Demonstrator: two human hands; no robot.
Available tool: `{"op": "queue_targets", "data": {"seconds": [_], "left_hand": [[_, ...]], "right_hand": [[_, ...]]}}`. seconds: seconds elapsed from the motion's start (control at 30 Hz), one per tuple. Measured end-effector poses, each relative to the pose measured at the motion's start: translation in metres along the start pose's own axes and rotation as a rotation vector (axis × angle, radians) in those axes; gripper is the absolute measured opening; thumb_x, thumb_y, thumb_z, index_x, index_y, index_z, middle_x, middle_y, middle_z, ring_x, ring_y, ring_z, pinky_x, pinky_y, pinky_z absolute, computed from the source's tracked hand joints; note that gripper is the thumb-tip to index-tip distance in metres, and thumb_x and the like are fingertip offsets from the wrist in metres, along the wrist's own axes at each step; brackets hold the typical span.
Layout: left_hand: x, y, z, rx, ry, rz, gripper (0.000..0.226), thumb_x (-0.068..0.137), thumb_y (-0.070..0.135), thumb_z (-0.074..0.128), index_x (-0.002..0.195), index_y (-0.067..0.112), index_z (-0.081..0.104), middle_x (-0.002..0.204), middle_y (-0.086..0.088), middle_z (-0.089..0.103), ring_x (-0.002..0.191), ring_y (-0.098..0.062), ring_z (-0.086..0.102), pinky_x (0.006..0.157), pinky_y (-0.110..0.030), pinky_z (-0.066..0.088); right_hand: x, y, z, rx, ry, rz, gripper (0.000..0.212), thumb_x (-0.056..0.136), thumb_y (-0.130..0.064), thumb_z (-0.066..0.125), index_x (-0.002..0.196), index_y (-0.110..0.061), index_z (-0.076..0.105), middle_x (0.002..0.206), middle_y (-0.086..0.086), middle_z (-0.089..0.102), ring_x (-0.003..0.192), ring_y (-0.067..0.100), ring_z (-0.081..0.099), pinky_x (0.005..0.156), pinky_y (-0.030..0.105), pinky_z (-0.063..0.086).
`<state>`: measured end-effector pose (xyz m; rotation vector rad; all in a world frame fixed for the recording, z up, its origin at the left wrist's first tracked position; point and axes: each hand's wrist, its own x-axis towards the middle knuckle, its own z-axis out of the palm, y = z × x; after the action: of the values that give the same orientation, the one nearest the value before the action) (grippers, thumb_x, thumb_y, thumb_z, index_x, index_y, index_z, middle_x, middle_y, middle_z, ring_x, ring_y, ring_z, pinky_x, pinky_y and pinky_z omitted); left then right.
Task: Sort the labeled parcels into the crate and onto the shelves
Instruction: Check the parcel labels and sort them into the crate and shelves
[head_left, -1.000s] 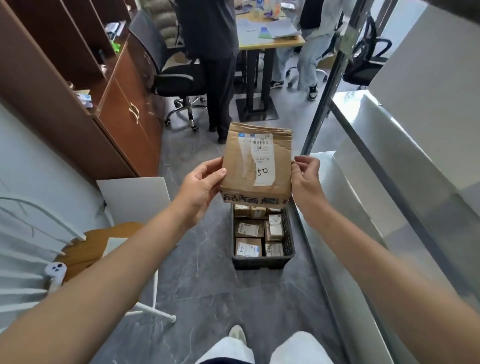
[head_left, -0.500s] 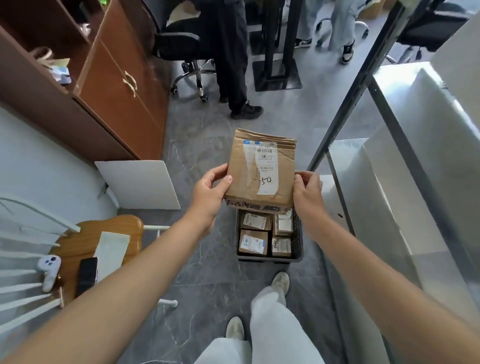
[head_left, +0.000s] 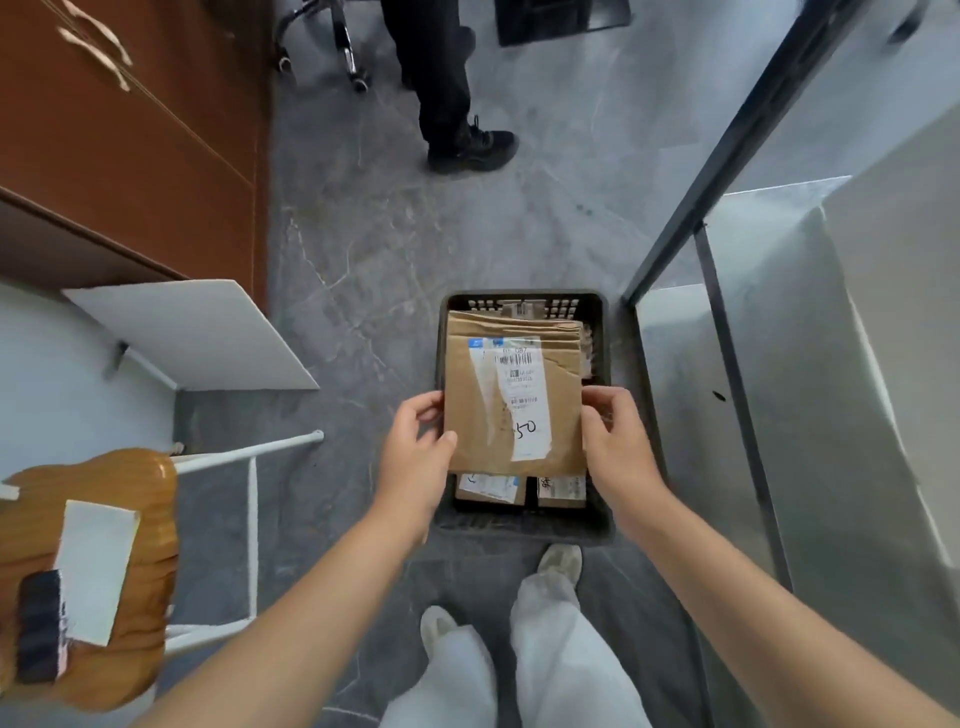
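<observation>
Grey marbled floor tiles (head_left: 374, 249) carry most of what is around. A black plastic crate (head_left: 519, 525) sits on them just ahead of the person's two pale shoes (head_left: 558, 564), its right side near the dark post of a metal shelving unit (head_left: 727, 364) whose bare shiny shelves fill the right edge of the view. In the crate's near end two small labeled boxes (head_left: 491, 488) show side by side; the rest of its inside is hidden. To the left stands a wooden chair seat (head_left: 135, 519) on white legs, with a white card (head_left: 93, 566) and a dark phone-like slab (head_left: 39, 629) lying on it. A white board (head_left: 192, 338) leans at the foot of a brown wooden cabinet (head_left: 130, 145) along the left edge. At the far edge of the floor another person's dark trouser leg and black shoe (head_left: 470, 145) stand beside an office chair's wheeled base (head_left: 332, 47).

A brown paper parcel (head_left: 483, 415) with a white shipping label marked "50" is held flat over the crate, covering most of the opening; whether it touches the boxes below cannot be told. The left hand (head_left: 418, 457) grips its left edge, thumb on top and fingers curled beneath. The right hand (head_left: 615, 436) clasps the right edge the same way, fingers bent over the side.
</observation>
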<state>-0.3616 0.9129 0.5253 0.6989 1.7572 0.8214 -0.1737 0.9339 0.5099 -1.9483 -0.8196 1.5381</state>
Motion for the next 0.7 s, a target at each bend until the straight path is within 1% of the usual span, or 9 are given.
{"op": "queue_targets", "data": {"seconds": [0.1, 0.2, 0.27, 0.37, 0.47, 0.53, 0.6, 0.63, 0.7], "left_hand": [[0.030, -0.048, 0.014, 0.058, -0.012, -0.060, 0.043, 0.090, -0.018, 0.047, 0.122, 0.011, 0.053, 0.120, -0.002, 0.057, 0.090, 0.012, 0.057, 0.071, -0.003, 0.047], [0.062, -0.103, 0.026, 0.120, -0.018, -0.130, 0.050, 0.087, -0.022, 0.045, 0.121, 0.014, 0.052, 0.126, -0.005, 0.057, 0.104, -0.006, 0.060, 0.076, -0.008, 0.049], [0.084, -0.141, 0.034, 0.150, -0.019, -0.187, 0.053, 0.085, -0.022, 0.045, 0.121, 0.017, 0.051, 0.130, -0.006, 0.057, 0.113, -0.013, 0.058, 0.078, -0.012, 0.050], [0.114, -0.190, 0.046, 0.178, -0.039, -0.268, 0.053, 0.088, -0.016, 0.053, 0.127, 0.021, 0.049, 0.130, 0.000, 0.058, 0.115, -0.010, 0.059, 0.075, -0.011, 0.052], [0.147, -0.228, 0.057, 0.180, -0.056, -0.320, 0.054, 0.092, -0.005, 0.053, 0.130, 0.033, 0.046, 0.132, 0.008, 0.059, 0.111, -0.006, 0.060, 0.087, -0.026, 0.054], [0.164, -0.246, 0.063, 0.198, -0.058, -0.383, 0.054, 0.096, 0.005, 0.050, 0.135, 0.042, 0.040, 0.128, 0.018, 0.058, 0.105, -0.003, 0.057, 0.089, -0.035, 0.052], [0.179, -0.261, 0.068, 0.205, -0.043, -0.433, 0.059, 0.097, 0.010, 0.049, 0.137, 0.051, 0.034, 0.127, 0.019, 0.057, 0.109, -0.009, 0.057, 0.092, -0.041, 0.052], [0.186, -0.269, 0.070, 0.211, -0.030, -0.447, 0.062, 0.097, 0.011, 0.050, 0.136, 0.055, 0.031, 0.127, 0.016, 0.058, 0.110, -0.012, 0.058, 0.091, -0.041, 0.053], [0.200, -0.281, 0.072, 0.227, 0.006, -0.460, 0.065, 0.097, 0.010, 0.051, 0.138, 0.056, 0.029, 0.122, 0.013, 0.058, 0.102, -0.009, 0.058, 0.078, -0.030, 0.053]], "right_hand": [[0.026, 0.048, 0.014, 0.047, -0.077, 0.098, 0.024, 0.103, -0.014, 0.043, 0.124, -0.025, 0.047, 0.108, -0.014, 0.060, 0.089, -0.006, 0.058, 0.054, 0.006, 0.045], [0.051, 0.098, 0.031, 0.042, -0.123, 0.187, 0.034, 0.101, -0.016, 0.045, 0.131, -0.031, 0.046, 0.112, -0.016, 0.062, 0.095, -0.003, 0.060, 0.067, 0.017, 0.048], [0.070, 0.128, 0.043, 0.025, -0.147, 0.229, 0.040, 0.099, -0.016, 0.049, 0.134, -0.033, 0.044, 0.113, -0.016, 0.062, 0.097, -0.001, 0.060, 0.075, 0.022, 0.052], [0.101, 0.168, 0.060, 0.040, -0.172, 0.297, 0.053, 0.096, -0.013, 0.051, 0.141, -0.035, 0.036, 0.124, -0.008, 0.058, 0.106, 0.009, 0.059, 0.091, 0.036, 0.054], [0.136, 0.200, 0.079, 0.087, -0.186, 0.356, 0.059, 0.095, -0.014, 0.053, 0.142, -0.041, 0.031, 0.127, -0.008, 0.055, 0.110, 0.013, 0.056, 0.082, 0.033, 0.052], [0.160, 0.217, 0.091, 0.092, -0.190, 0.372, 0.060, 0.095, -0.014, 0.054, 0.142, -0.043, 0.030, 0.124, -0.010, 0.053, 0.106, 0.010, 0.055, 0.073, 0.028, 0.048], [0.183, 0.229, 0.104, 0.082, -0.200, 0.368, 0.061, 0.094, -0.012, 0.055, 0.142, -0.042, 0.029, 0.124, -0.010, 0.052, 0.104, 0.009, 0.054, 0.070, 0.026, 0.047], [0.194, 0.235, 0.111, 0.076, -0.209, 0.362, 0.062, 0.094, -0.012, 0.057, 0.142, -0.041, 0.029, 0.125, -0.010, 0.052, 0.106, 0.009, 0.054, 0.073, 0.027, 0.048], [0.212, 0.245, 0.125, 0.072, -0.218, 0.345, 0.067, 0.092, -0.011, 0.060, 0.143, -0.041, 0.029, 0.128, -0.010, 0.051, 0.112, 0.012, 0.053, 0.085, 0.032, 0.051]]}}
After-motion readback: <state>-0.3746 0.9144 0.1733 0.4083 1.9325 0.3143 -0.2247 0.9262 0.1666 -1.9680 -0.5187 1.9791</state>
